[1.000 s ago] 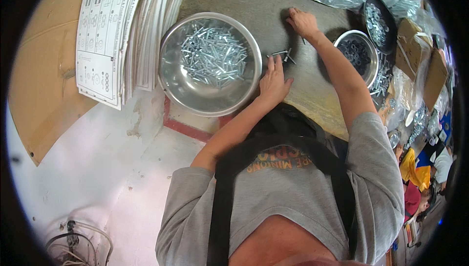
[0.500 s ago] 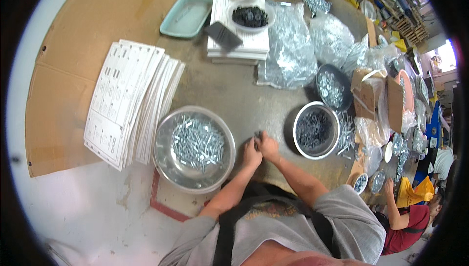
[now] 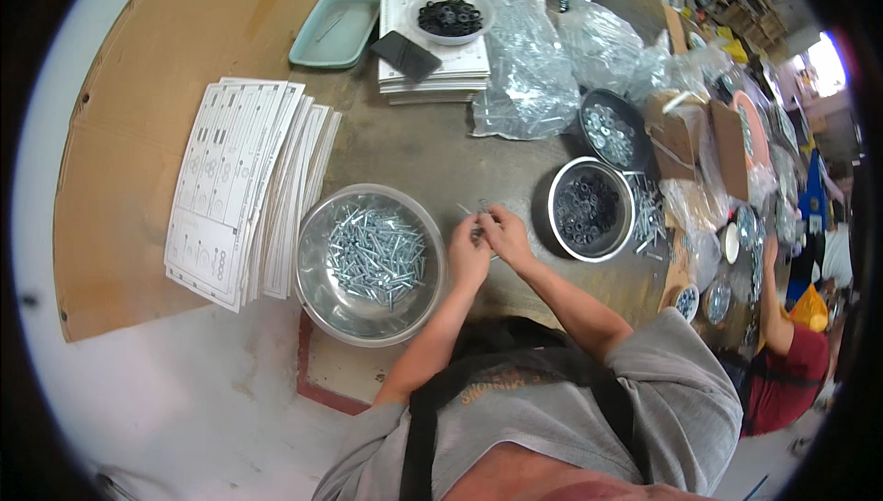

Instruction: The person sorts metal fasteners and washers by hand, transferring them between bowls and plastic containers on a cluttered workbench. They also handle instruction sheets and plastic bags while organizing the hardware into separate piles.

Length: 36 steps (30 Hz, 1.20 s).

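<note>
My left hand and my right hand meet over the table's near side, both with fingers closed. A thin silvery bolt sticks out above my left fingertips. My right fingers pinch close beside it; what they hold is too small to make out. To the left of my hands stands a wide steel bowl holding many silvery bolts. On the right, a smaller steel bowl contains black rings.
Stacked printed sheets lie at left by a cardboard panel. Farther back are a pale green tray, a dark flat block, a tub of black parts and plastic bags. A black bowl of washers and loose bolts lie right; a co-worker sits beyond.
Both my hands have risen slightly in the picture, and the bolt tip now shows above my left fingers. The whole view has shifted a little. The co-worker's arm has reached farther away.
</note>
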Motion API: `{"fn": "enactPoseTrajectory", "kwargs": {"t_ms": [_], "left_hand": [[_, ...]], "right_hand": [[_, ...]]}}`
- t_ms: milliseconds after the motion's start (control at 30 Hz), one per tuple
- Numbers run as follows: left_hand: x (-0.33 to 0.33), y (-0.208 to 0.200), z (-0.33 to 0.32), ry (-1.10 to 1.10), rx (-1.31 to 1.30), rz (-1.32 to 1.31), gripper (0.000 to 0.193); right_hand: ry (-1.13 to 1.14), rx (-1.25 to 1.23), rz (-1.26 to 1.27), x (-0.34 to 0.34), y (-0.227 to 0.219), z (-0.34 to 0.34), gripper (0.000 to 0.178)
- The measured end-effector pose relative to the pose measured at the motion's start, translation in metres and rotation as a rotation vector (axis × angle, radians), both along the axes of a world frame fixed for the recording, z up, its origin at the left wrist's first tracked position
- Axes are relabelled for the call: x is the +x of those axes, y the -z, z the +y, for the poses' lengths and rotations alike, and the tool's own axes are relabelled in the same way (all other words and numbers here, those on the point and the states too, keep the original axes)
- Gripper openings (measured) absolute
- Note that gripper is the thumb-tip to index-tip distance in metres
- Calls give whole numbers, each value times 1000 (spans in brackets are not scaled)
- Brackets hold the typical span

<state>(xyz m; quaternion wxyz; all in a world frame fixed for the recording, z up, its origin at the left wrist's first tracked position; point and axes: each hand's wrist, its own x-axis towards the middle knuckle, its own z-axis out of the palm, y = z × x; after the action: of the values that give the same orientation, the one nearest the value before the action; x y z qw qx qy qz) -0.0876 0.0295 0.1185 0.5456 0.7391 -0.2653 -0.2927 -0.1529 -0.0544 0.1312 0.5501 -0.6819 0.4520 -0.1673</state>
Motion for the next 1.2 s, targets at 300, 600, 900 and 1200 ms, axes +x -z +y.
{"fn": "enactPoseTrajectory", "kwargs": {"t_ms": [300,600,900,1200], "left_hand": [[114,-52,162,25,371,-190,56],[175,6,302,-230,391,575,59],[178,-8,277,585,616,-156,38],[160,113,244,21,265,849,22]], "right_hand": [[-192,-281,-132,69,-43,95,40],[-380,-459,809,-35,82,49,40],[202,-475,191,7,26,15,13],[-336,-460,-83,95,-54,30,31]]}}
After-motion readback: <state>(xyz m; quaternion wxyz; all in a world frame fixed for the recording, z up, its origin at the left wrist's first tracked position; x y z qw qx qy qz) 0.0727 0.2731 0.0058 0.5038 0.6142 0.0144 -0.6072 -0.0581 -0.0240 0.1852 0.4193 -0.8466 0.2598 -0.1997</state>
